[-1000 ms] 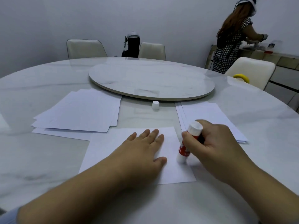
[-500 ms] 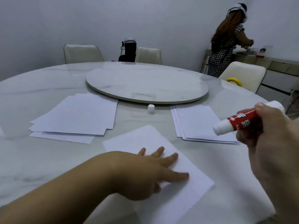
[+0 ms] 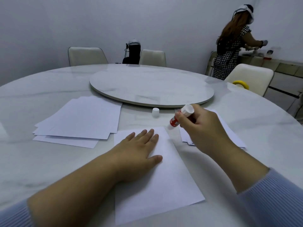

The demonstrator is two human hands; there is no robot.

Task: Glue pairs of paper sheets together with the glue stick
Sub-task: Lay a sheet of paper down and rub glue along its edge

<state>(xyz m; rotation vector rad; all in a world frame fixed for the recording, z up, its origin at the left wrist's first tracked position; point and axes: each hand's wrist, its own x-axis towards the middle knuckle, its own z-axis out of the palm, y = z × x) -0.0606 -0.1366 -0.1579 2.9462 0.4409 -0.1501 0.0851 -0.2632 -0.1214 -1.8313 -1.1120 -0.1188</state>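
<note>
A single white paper sheet (image 3: pixel 157 185) lies in front of me on the marble table. My left hand (image 3: pixel 139 149) rests flat on its upper part, fingers straight. My right hand (image 3: pixel 201 128) grips the red-and-white glue stick (image 3: pixel 178 117), tilted with its glue tip pointing down at the sheet's far right corner. The stick's white cap (image 3: pixel 155 112) stands alone on the table behind the sheet. A loose pile of white sheets (image 3: pixel 80 122) lies to the left. Another stack of sheets (image 3: pixel 229 133) lies to the right, partly hidden by my right hand.
A round turntable (image 3: pixel 152 86) sits in the middle of the table (image 3: pixel 32 161). White chairs (image 3: pixel 86 56) stand around it, one with a yellow ring (image 3: pixel 241 83) on it. A person (image 3: pixel 231 43) stands at a counter at the back right. A dark device (image 3: pixel 133 51) stands beyond the table.
My right hand came back down from the raised position, bringing the glue stick tip to the sheet's far right corner. The sheet has turned lengthwise towards me, and my left hand lies flat on it again.
</note>
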